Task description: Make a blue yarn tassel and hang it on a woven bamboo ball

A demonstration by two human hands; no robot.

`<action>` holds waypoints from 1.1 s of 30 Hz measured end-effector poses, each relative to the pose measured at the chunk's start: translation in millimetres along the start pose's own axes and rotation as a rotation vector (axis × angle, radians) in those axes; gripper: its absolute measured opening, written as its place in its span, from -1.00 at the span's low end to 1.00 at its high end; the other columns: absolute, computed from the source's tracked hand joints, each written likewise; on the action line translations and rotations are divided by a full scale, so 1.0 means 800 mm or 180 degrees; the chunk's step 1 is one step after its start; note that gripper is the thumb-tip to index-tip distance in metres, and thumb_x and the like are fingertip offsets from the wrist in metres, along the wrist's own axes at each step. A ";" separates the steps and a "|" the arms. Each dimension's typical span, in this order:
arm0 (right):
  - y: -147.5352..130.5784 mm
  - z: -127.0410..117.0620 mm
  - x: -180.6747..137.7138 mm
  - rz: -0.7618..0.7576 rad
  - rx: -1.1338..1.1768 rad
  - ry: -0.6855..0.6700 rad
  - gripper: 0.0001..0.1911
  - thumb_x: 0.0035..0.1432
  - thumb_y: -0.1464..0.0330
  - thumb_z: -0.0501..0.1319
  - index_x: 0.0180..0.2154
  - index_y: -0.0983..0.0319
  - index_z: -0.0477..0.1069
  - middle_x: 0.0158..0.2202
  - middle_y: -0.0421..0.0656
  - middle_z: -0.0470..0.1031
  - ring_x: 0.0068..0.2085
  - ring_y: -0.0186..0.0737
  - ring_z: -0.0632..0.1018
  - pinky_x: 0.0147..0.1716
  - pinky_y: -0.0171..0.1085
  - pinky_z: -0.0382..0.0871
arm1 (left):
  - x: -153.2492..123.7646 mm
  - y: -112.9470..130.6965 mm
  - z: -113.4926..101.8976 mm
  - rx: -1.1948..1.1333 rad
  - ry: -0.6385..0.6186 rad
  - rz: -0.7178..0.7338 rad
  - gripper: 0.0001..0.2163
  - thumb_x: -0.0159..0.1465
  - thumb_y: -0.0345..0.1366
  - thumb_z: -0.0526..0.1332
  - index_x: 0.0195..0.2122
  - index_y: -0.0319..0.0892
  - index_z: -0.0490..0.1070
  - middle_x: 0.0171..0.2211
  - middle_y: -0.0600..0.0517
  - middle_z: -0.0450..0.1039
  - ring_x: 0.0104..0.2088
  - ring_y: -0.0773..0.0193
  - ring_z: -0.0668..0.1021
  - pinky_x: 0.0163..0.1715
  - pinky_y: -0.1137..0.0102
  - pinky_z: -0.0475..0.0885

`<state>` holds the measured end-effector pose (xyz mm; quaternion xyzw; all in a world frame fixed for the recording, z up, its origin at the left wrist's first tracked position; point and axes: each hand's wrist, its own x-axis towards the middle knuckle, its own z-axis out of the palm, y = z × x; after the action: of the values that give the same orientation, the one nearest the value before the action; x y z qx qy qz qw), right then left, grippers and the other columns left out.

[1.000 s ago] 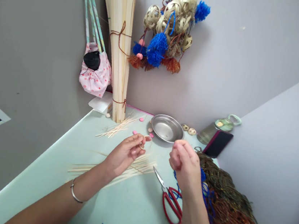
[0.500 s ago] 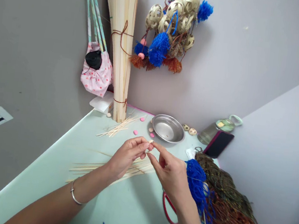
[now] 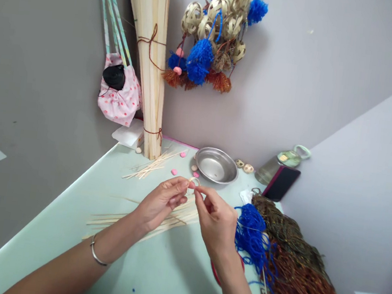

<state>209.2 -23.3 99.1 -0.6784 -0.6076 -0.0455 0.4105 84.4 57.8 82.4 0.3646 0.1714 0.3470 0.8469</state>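
A small pale loop of woven strip (image 3: 194,180) is held above the table between my two hands. My left hand (image 3: 165,200), with a silver bangle on its wrist, pinches the loop's left side between thumb and fingers. From the right, my right hand (image 3: 215,218) pinches at the loop's lower right with thumb and forefinger. The fingers hide part of the loop. Under my hands lie loose pale strips (image 3: 168,224), spread flat on the light green table.
A metal bowl (image 3: 217,165) stands at the back, near pink beads (image 3: 174,172). Blue yarn (image 3: 252,230) and brown yarn (image 3: 307,285) lie to the right, beside a phone (image 3: 282,184) and a bottle (image 3: 275,164). Red-handled scissors (image 3: 215,273) are partly under my right forearm.
The loop now shows more clearly above my fingertips. My right thumb and forefinger have closed together on it. The whole view has shifted slightly.
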 end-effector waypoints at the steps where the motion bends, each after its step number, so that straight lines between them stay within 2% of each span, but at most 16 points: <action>1: -0.001 0.000 0.000 0.0039 0.0120 -0.0005 -0.79 0.27 0.34 0.13 -0.26 0.23 0.53 -0.62 -0.28 0.32 -0.62 -0.39 0.27 -0.57 -0.37 0.12 | 0.001 0.001 -0.001 -0.0029 0.0033 0.0012 -0.86 0.24 -0.24 0.29 -0.34 -0.21 0.53 -0.51 0.15 0.17 -0.57 0.50 0.04 -0.38 0.52 0.26; 6: -0.008 -0.009 0.007 0.0361 0.1084 -0.0393 -0.89 0.21 0.38 0.17 -0.34 0.22 0.47 -0.57 -0.30 0.23 -0.56 -0.38 0.24 -0.55 -0.37 0.13 | 0.001 0.006 -0.001 0.0002 0.0043 -0.0040 -0.85 0.24 -0.23 0.27 -0.37 -0.21 0.47 -0.39 0.12 0.30 -0.59 0.54 0.06 -0.37 0.53 0.28; 8: -0.011 -0.018 0.011 0.0429 0.1571 -0.0613 -0.90 0.18 0.40 0.20 -0.39 0.22 0.44 -0.47 -0.25 0.28 -0.49 -0.36 0.29 -0.50 -0.36 0.19 | -0.001 0.009 0.002 0.0262 -0.0076 0.0020 -0.81 0.27 -0.18 0.23 -0.37 -0.20 0.43 -0.36 0.12 0.32 -0.59 0.54 0.08 -0.37 0.51 0.28; 10: -0.016 -0.031 0.014 0.0443 0.1803 -0.0782 -0.89 0.18 0.42 0.20 -0.42 0.21 0.40 -0.37 -0.21 0.31 -0.42 -0.33 0.33 -0.44 -0.35 0.23 | -0.004 0.014 0.005 0.0809 -0.0174 0.0242 -0.79 0.30 -0.16 0.19 -0.38 -0.19 0.40 -0.36 0.11 0.33 -0.55 0.50 0.19 -0.37 0.49 0.26; 13: -0.024 -0.051 0.015 0.0373 0.1656 -0.1039 -0.88 0.19 0.45 0.18 -0.41 0.19 0.39 -0.30 -0.20 0.32 -0.32 -0.29 0.36 -0.31 -0.31 0.26 | -0.010 0.022 0.008 0.1875 -0.0199 0.0710 -0.78 0.33 -0.16 0.13 -0.38 -0.18 0.38 -0.40 0.08 0.35 -0.41 0.38 0.34 -0.33 0.45 0.26; 17: -0.032 -0.066 0.010 0.0176 0.1124 -0.1462 -0.88 0.24 0.44 0.16 -0.37 0.17 0.38 -0.28 -0.19 0.36 -0.21 -0.22 0.40 -0.19 -0.26 0.29 | -0.016 0.024 0.011 0.2801 -0.0037 0.1165 -0.78 0.35 -0.17 0.09 -0.36 -0.15 0.38 -0.42 0.08 0.32 -0.38 0.32 0.35 -0.31 0.42 0.25; 22: -0.039 -0.079 0.005 -0.0197 0.0483 -0.1689 -0.86 0.29 0.40 0.13 -0.34 0.17 0.41 -0.28 -0.16 0.41 -0.20 -0.18 0.43 -0.22 -0.22 0.33 | -0.011 0.023 0.002 0.3312 0.0127 0.1559 -0.80 0.35 -0.22 0.08 -0.35 -0.15 0.40 -0.40 0.07 0.34 -0.38 0.32 0.36 -0.30 0.43 0.24; 25: -0.048 -0.093 0.001 -0.0457 0.0716 -0.2176 -0.88 0.27 0.40 0.17 -0.33 0.15 0.45 -0.31 -0.17 0.41 -0.22 -0.20 0.45 -0.25 -0.25 0.36 | -0.001 0.032 -0.015 0.3432 0.0542 0.1699 -0.81 0.34 -0.22 0.09 -0.36 -0.15 0.39 -0.40 0.07 0.34 -0.37 0.31 0.37 -0.29 0.43 0.24; 27: -0.053 -0.101 -0.002 -0.0408 0.1080 -0.2286 -0.89 0.25 0.40 0.21 -0.34 0.14 0.47 -0.26 -0.17 0.43 -0.18 -0.20 0.47 -0.21 -0.25 0.37 | 0.006 0.038 -0.027 0.3510 0.0686 0.1719 -0.82 0.34 -0.22 0.10 -0.35 -0.16 0.41 -0.40 0.06 0.35 -0.37 0.30 0.38 -0.30 0.43 0.24; 28: -0.054 -0.103 -0.003 -0.0310 0.1321 -0.2206 -0.90 0.24 0.40 0.22 -0.35 0.14 0.47 -0.21 -0.15 0.44 -0.13 -0.18 0.47 -0.17 -0.24 0.37 | 0.009 0.039 -0.030 0.3603 0.0588 0.1666 -0.81 0.34 -0.22 0.10 -0.34 -0.16 0.43 -0.39 0.06 0.37 -0.37 0.30 0.38 -0.30 0.43 0.25; 30: -0.049 -0.102 -0.002 -0.0067 0.2020 -0.1901 -0.90 0.24 0.36 0.22 -0.35 0.14 0.46 -0.16 -0.12 0.46 -0.07 -0.12 0.47 -0.11 -0.17 0.36 | 0.009 0.035 -0.031 0.3858 0.0012 0.1443 -0.81 0.33 -0.25 0.10 -0.31 -0.14 0.47 -0.36 0.05 0.41 -0.35 0.30 0.42 -0.29 0.43 0.26; 31: -0.044 -0.100 -0.001 0.0070 0.2455 -0.1742 -0.89 0.25 0.34 0.21 -0.35 0.15 0.45 -0.20 -0.11 0.48 -0.11 -0.11 0.49 -0.13 -0.14 0.37 | 0.006 0.031 -0.027 0.3983 -0.0415 0.1264 -0.81 0.33 -0.28 0.09 -0.30 -0.13 0.50 -0.36 0.04 0.43 -0.35 0.30 0.44 -0.28 0.43 0.27; 33: -0.030 -0.091 0.004 0.0468 0.3318 -0.1441 -0.86 0.27 0.31 0.17 -0.36 0.16 0.40 -0.42 -0.18 0.43 -0.35 -0.20 0.48 -0.30 -0.18 0.39 | -0.005 0.021 -0.014 0.4091 -0.1308 0.0852 -0.80 0.31 -0.34 0.10 -0.28 -0.08 0.54 -0.36 0.05 0.45 -0.35 0.29 0.46 -0.29 0.42 0.29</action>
<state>221.1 -66.9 160.9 -0.4197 -0.5737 0.4353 0.5525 67.8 69.1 87.6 0.8711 0.1326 0.2019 0.4276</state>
